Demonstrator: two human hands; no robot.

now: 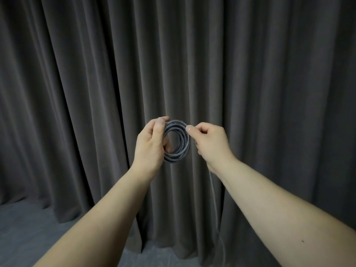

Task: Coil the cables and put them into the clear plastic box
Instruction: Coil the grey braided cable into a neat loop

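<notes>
A dark grey braided cable [181, 149] is wound into a small round coil of several loops, held up in the air in front of me. My left hand [152, 145] grips the coil's left side, thumb on top and fingers through the ring. My right hand [210, 141] pinches the cable at the coil's upper right between thumb and forefinger. A loose length of the same cable hangs down from under my right wrist toward the floor. The clear plastic box is not in view.
A dark grey pleated curtain [250, 74] fills the whole background. A strip of grey floor [28, 228] shows at the lower left and along the bottom.
</notes>
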